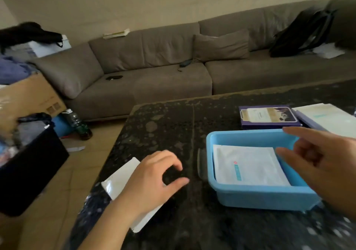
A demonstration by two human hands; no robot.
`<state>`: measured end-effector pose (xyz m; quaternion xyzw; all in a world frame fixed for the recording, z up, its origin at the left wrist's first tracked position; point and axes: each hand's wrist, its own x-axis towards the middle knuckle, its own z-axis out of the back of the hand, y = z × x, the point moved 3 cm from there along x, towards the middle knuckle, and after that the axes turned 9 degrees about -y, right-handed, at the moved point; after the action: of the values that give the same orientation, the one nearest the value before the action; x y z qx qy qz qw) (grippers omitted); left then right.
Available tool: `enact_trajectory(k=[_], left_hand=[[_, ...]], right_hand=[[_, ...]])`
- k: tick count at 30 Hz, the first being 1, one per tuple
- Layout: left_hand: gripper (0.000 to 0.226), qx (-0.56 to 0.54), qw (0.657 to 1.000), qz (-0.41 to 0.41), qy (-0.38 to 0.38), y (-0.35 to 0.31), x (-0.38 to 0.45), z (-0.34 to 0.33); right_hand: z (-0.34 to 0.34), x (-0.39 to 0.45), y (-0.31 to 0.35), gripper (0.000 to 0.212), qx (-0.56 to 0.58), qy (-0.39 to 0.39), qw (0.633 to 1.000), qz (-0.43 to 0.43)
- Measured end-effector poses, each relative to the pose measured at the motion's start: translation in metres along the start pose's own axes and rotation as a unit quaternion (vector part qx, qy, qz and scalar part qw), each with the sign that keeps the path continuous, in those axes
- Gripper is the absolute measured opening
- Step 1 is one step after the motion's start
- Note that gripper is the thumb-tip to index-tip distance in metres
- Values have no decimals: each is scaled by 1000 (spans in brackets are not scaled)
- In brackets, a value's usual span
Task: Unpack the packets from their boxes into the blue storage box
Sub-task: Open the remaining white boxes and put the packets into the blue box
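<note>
Blue box sat on the dark table at lower right of frame, one white packet lying flat inside, so unpacking looked under way. Left hand, lower centre, hovered with fingers loosely curled, grasping nothing; beneath its wrist a flat white packet or flap lay on the table, which one I could not tell. Right hand, at right edge, hung over the blue box, fingers relaxed and spread, released, likely placed to reach onward. Purple box and a second box waited just behind, upper right, probably kept near for emptying next
</note>
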<state>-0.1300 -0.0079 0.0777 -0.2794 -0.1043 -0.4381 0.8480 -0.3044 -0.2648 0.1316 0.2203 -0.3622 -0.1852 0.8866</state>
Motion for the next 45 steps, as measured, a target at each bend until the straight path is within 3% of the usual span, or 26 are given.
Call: enact_trajectory(k=[4,6,8,11,15,20,27,31,36,40,45], left_hand=[[56,133,981,32,134,58,-68,-6],[56,152,977,29,144,71,-91,-9],[40,123,988,22,92,78,-104,-11],[21,46,997,32,-60,92,-114,-7],[44,-92,968,110,-207,91,-109,15],[47,-118,954,118,-249,89,-107,32],[16,-120,944,131,-277,92,-106,36],[20,-113,948,117,-273,94,-107,33],[29,-108,952,108,-265,91,-107,29],[23,-114,956,117,-244,95,-110,20],[12,-116,956,98,-253,95,-111,10]], right_hand=[[-20,-39,36,25,127,-13,989,72],[-45,-59,59,28,133,5,986,100],[-78,-80,74,38,127,78,983,111],[-133,-105,83,29,59,153,973,162],[-186,-116,108,35,33,197,959,200],[-220,-104,148,38,44,168,957,231],[-251,-96,164,40,-49,220,951,212],[-256,-100,159,25,-85,147,956,240],[-227,-113,141,44,-39,93,953,287],[-195,-122,124,22,9,23,954,299],[-164,-132,106,47,33,0,954,300]])
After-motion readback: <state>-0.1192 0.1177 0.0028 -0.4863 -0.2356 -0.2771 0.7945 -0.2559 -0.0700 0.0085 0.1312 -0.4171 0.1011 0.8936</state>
